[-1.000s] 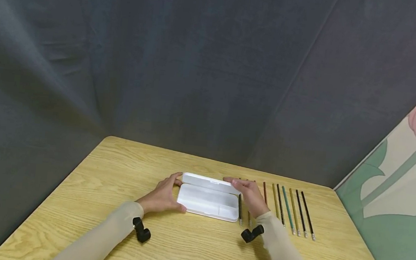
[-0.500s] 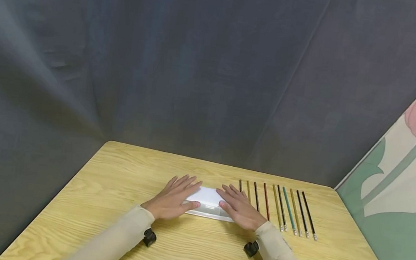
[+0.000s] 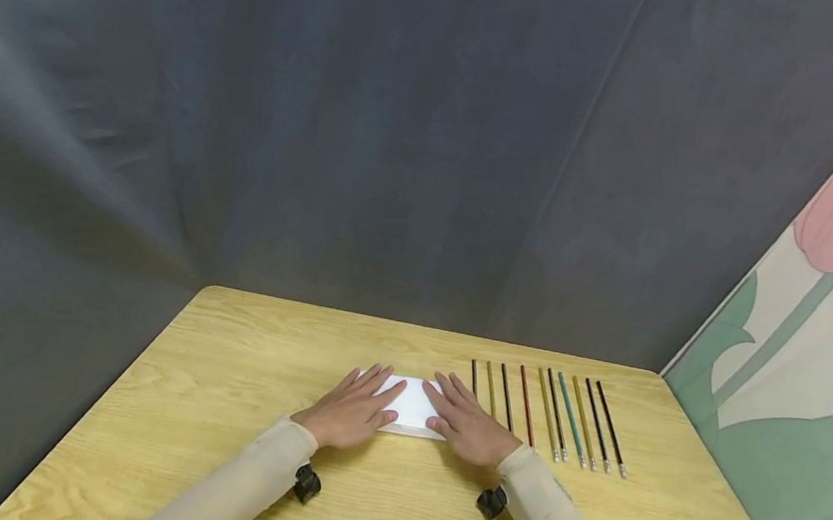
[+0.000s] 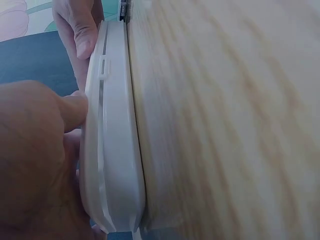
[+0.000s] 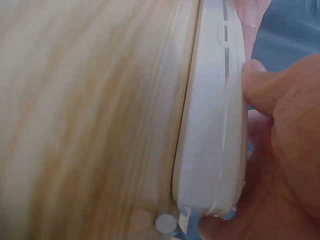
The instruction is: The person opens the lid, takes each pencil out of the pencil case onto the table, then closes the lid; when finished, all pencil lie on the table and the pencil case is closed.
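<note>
A white pencil case [image 3: 414, 402] lies flat on the table with its lid down. In the left wrist view a thin gap runs along the case's front seam [image 4: 102, 115], beside a small latch [image 4: 104, 67]. My left hand [image 3: 351, 411] rests on the left part of the lid, fingers spread and straight. On the right part my right hand [image 3: 472, 424] lies the same way, its thumb on the lid's near edge. Both hands cover the case's ends in the head view.
To the right, a row of several pencils [image 3: 555, 416] in black, yellow, red and teal lies on the wooden table [image 3: 241, 360], eraser ends toward me. A dark curtain [image 3: 398, 141] hangs behind, and a flowered cloth [image 3: 790, 371] on the right.
The pencil case's lid has swung down from standing open to lying over the base. Both hands have moved from the case's side and raised lid onto its top, fingers now spread.
</note>
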Demonstrator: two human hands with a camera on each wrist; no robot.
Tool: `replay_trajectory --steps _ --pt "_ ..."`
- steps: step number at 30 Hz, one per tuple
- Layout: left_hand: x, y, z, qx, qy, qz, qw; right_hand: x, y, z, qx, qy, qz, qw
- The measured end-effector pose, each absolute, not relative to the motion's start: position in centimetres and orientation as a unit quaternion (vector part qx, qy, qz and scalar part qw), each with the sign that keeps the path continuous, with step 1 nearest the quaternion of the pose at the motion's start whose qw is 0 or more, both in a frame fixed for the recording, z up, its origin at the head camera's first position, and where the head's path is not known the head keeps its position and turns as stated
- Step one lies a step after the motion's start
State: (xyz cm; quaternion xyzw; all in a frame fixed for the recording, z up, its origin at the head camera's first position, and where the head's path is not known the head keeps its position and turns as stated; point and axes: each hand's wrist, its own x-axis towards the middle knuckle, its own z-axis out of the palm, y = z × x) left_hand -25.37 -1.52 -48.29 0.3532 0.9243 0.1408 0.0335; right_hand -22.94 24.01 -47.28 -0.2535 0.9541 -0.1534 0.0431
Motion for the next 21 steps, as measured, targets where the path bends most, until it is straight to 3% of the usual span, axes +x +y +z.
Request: replay_trajectory --steps 21 --pt "-24.88 -1.89 -48.09 0.36 0.923 0.135 0.03 -22.36 23.59 -47.38 -0.263 0.952 -0.153 0.021"
